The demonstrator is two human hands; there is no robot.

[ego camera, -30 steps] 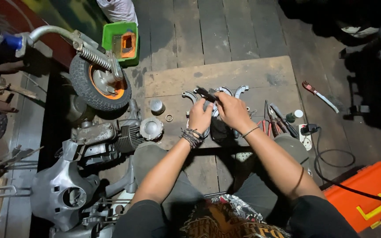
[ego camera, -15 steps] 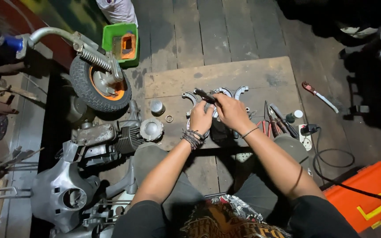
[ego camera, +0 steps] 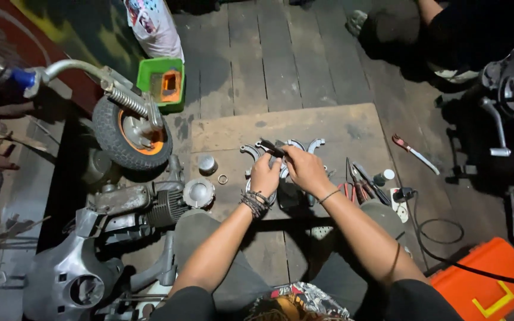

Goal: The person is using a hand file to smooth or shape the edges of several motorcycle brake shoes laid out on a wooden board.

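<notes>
Dim wooden floorboards (ego camera: pixel 304 53) carry a flat board serving as the surface (ego camera: pixel 328 128). Nearest, the left hand (ego camera: pixel 264 176) and right hand (ego camera: pixel 306 169) meet, both grips closed on a small dark tool (ego camera: pixel 270 148) over curved brake shoes (ego camera: pixel 295 145), which lie loose and unfitted beside a detached wheel (ego camera: pixel 131 135).

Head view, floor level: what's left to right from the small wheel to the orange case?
Small wheel with orange hub → metal ring → left hand → right hand → pliers with red handles → white power strip → orange case.
</notes>
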